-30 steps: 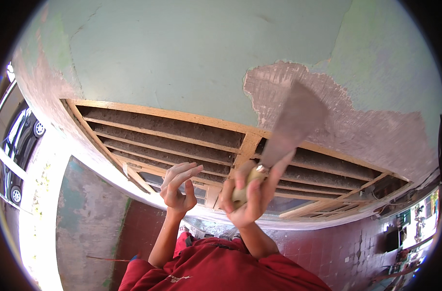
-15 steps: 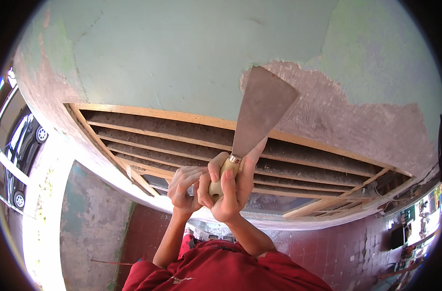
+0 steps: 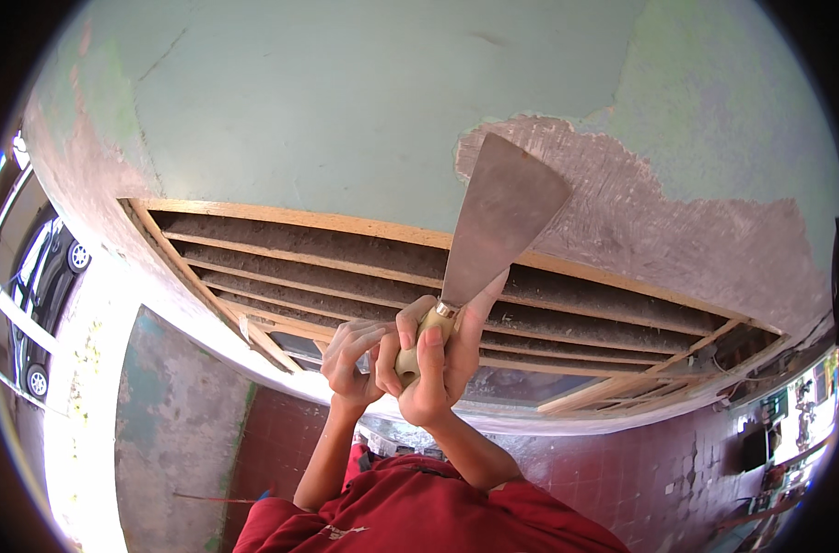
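A scraper with a broad, dull metal blade [image 3: 507, 207] and a pale handle [image 3: 410, 359] points up toward the wall. My right hand [image 3: 438, 378] wraps round the handle, its thumb along the front and a finger stretched behind the blade's base. Close against it on the left, my left hand [image 3: 353, 361] has its fingers curled at the handle; part of its grip is hidden. The blade lies in front of a rough, scraped patch [image 3: 613, 189] in the pale green painted wall [image 3: 346, 101]. Whether its edge touches the wall I cannot tell.
A wooden-framed vent with slanted, dusty slats [image 3: 299, 244] runs across the wall behind my hands. Below are a red tiled floor [image 3: 613, 470] and a low, patchy grey wall [image 3: 175, 424]. A dark car [image 3: 55, 267] stands at far left; dark clutter sits at far right.
The scraper's blade has slid slightly down and to the right over the scraped patch. Both hands keep nearly the same place and grip.
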`<state>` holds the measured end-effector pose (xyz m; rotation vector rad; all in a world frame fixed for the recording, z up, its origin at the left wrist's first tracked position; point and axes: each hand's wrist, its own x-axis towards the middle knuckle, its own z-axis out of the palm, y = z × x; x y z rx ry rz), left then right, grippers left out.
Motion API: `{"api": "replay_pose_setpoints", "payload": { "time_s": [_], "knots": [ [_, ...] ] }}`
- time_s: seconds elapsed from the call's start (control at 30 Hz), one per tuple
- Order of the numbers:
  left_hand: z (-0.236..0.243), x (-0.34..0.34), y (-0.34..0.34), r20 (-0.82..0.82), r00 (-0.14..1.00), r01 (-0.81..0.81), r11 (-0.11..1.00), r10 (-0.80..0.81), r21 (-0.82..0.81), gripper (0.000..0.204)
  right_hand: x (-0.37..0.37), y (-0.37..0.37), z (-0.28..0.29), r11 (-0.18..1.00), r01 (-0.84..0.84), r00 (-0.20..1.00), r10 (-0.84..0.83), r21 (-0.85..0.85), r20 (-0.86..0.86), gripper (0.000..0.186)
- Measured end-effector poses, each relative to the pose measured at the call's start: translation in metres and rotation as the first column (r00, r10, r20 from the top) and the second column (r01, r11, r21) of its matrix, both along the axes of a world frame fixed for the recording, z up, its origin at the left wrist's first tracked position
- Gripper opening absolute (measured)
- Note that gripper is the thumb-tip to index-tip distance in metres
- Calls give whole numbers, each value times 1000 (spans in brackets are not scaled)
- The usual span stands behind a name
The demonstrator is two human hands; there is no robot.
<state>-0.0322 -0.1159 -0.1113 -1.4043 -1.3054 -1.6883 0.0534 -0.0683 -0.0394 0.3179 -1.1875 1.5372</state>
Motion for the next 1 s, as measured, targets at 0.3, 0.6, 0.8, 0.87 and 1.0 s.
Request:
{"api": "replay_pose_setpoints", "payload": {
  "time_s": [0.3,0.6,0.8,0.87,1.0],
  "knots": [
    [-11,-7,-2,3,999,-41,998,41,-37,32,-5,2,15,999,-27,998,25,-38,-49,80],
    [-11,-6,-1,54,998,-11,999,13,-37,26,1,2,10,997,73,995,-71,-25,75,79],
    [-13,-9,5,41,999,16,1000,-15,-25,24,7,10,6,997,55,998,-54,-62,27,74],
    [-13,-10,7,46,999,28,999,-27,-29,24,16,18,-14,994,84,996,-84,-66,6,69],
    [-16,-10,8,48,999,20,999,-17,-46,21,35,31,-31,995,-86,968,73,-41,-242,60]
  ]
}}
